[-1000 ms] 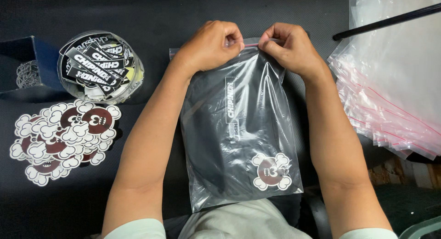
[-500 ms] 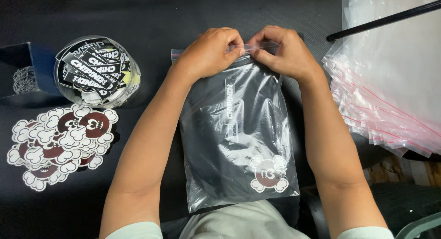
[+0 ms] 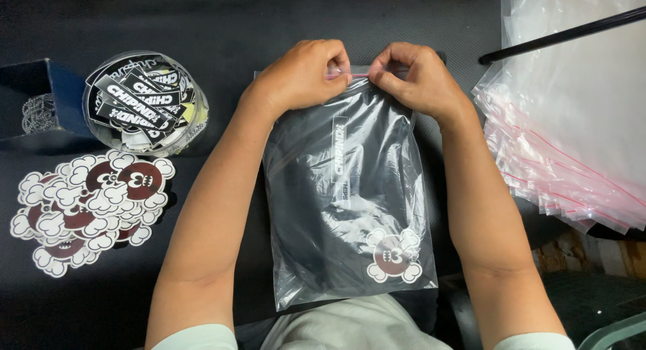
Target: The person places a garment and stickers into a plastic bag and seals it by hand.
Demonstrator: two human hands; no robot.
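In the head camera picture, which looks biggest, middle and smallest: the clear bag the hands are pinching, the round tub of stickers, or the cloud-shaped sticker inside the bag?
1. The clear bag, by far the largest.
2. The round tub of stickers.
3. The cloud-shaped sticker inside the bag, smallest.

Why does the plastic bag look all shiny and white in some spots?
In the head view, overhead light glares off the wrinkled clear bag, making white streaks over the dark cloth inside; the left hand and right hand at its top are sharp, not blurred; the bag stack looks washed out.
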